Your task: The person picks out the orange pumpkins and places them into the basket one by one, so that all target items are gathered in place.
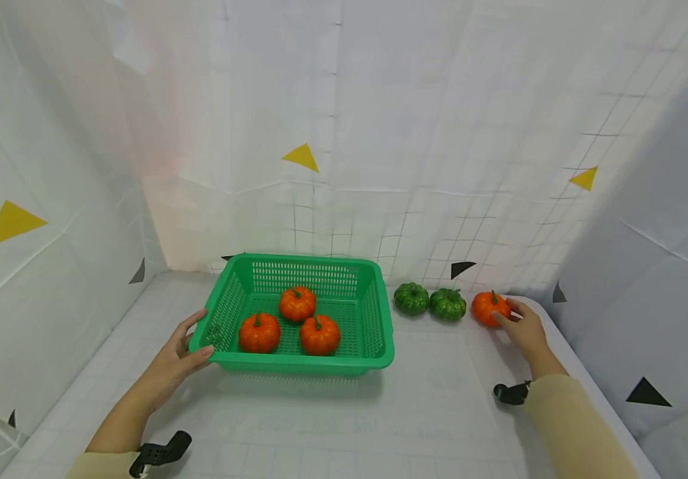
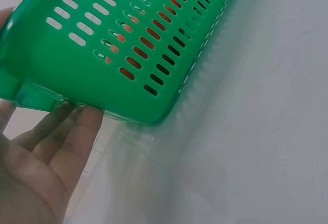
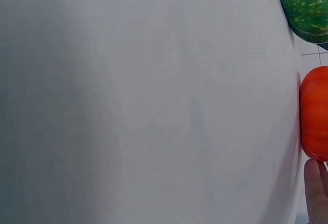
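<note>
A green plastic basket (image 1: pixel 314 361) stands left of centre on the table with three small orange pumpkins (image 1: pixel 259 333) inside. At its front left corner my left hand (image 1: pixel 167 366) holds the rim, thumb on the front edge and fingers along the left side. The left wrist view shows fingertips (image 2: pixel 88 119) under the rim of the slotted basket (image 2: pixel 138 98). Far to the right, my right hand (image 1: pixel 526 330) has thumb and fingers around the right side of another orange pumpkin (image 1: pixel 488 309). In the right wrist view, a fingertip (image 3: pixel 312 175) meets that pumpkin (image 3: pixel 315 114).
Two green pumpkins (image 1: pixel 411 299) (image 1: pixel 448 305) sit side by side between the basket and the right-hand pumpkin, near the back wall. White sheeting (image 1: pixel 356 133) encloses the table (image 1: pixel 344 419) at the back and both sides, marked with yellow and black triangles.
</note>
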The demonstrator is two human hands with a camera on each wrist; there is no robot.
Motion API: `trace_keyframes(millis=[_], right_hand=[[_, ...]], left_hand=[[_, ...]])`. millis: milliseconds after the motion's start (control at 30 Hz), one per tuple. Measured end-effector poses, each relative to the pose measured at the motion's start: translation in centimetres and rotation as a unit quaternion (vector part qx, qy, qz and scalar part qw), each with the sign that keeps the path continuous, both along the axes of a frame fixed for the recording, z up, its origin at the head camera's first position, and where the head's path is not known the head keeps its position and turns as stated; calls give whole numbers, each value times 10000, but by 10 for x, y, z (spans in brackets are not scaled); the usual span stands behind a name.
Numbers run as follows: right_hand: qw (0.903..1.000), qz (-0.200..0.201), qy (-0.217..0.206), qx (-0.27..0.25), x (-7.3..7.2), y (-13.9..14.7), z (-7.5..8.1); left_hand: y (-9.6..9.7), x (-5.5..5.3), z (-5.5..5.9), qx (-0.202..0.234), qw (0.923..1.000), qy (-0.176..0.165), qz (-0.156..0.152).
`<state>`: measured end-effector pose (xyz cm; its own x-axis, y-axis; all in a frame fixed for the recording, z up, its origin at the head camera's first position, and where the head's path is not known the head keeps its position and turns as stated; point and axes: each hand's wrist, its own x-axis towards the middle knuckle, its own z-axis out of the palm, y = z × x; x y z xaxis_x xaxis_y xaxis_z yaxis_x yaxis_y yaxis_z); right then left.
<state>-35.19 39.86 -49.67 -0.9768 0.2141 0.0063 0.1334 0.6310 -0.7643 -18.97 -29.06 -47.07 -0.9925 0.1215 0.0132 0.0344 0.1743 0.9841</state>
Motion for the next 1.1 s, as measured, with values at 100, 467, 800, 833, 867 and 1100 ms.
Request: trace_keyframes(millis=[100,467,800,833,867,1100], right_hand=[[9999,-5,55,-119,0,1,-2],[9995,89,-139,-264,-2,2,0],[9989,195,-334,-282,-6,6,1],[9988,201,-319,-306,-5,6,1],[9988,205,-306,-324,-5,5,1],[9991,247,-242,-242,-3,1,1]], left_hand=[[0,0,0,-5,10000,9,1],[-1,0,-3,-23,10000,40,-37],[0,1,-1,75,10000,5,-20],[-1,1,-1,75,10000,7,-22],[-1,1,-1,69,10000,10,-25],[0,1,-1,-41,10000,24,-14]])
